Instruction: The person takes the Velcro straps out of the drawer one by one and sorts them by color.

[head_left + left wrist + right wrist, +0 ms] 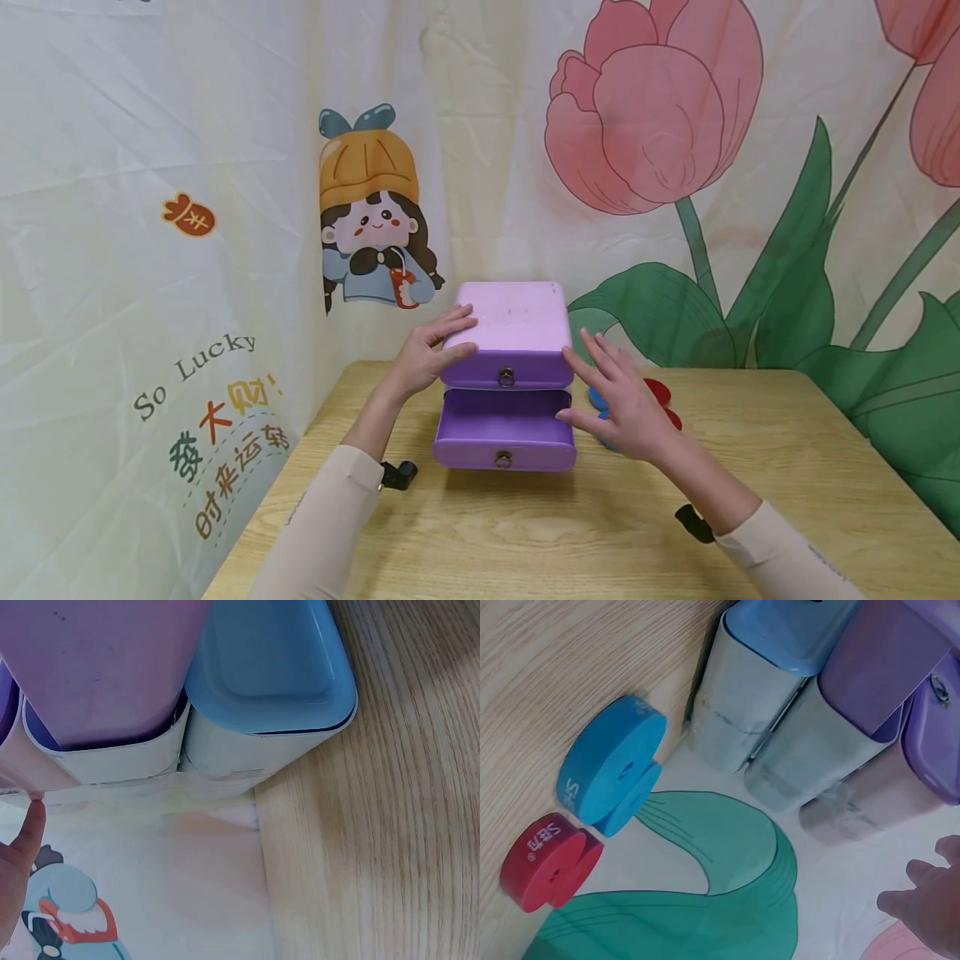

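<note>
A small stacked drawer unit (513,317) with a pink top stands at the back of the table. Its purple top drawer (540,369) is in; the purple middle drawer (457,454) is pulled out, its visible inside bare. In the left wrist view, the blue bottom drawer (277,656) is in. My left hand (420,360) rests on the unit's top left edge, fingers spread. My right hand (633,408) is at the unit's right side with fingers spread, holding nothing; its fingertips overlap the right front corner in the head view.
Behind my right hand are blue tape-like rolls (611,761) and red tape-like rolls (544,862), partly hidden in the head view. A printed cloth (495,167) hangs close behind the unit and at the left. The wooden table (510,542) extends in front.
</note>
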`<state>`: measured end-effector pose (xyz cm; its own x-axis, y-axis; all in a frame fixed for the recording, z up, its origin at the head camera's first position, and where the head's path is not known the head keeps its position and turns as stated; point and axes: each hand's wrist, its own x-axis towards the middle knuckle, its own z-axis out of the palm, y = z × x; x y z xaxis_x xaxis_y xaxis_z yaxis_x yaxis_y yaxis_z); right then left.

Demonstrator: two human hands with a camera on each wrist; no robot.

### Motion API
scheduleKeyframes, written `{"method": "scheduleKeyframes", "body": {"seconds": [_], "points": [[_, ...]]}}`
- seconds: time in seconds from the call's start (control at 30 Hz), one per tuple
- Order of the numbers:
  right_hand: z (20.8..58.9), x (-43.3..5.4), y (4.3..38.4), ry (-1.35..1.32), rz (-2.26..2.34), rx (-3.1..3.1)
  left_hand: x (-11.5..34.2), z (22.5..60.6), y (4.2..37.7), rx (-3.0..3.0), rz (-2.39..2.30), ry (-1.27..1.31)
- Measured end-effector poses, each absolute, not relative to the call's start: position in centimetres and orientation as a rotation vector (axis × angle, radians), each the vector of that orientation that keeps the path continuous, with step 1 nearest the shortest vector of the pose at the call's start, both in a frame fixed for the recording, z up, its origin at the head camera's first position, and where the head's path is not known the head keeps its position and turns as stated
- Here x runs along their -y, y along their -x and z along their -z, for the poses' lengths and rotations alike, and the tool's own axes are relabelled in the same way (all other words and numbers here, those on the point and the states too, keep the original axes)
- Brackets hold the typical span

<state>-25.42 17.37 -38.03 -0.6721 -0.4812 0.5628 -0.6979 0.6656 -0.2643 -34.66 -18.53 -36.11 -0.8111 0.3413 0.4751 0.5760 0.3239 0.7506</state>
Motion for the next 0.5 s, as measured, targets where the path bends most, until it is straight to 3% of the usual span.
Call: {"method": "scheduleKeyframes", "body": {"seconds": [0.5], "points": [[37.2,-15.6,23.8,-1.096,-0.485,2.286,18.5,36.1,34.7,2.348,1.490,0.846]]}}
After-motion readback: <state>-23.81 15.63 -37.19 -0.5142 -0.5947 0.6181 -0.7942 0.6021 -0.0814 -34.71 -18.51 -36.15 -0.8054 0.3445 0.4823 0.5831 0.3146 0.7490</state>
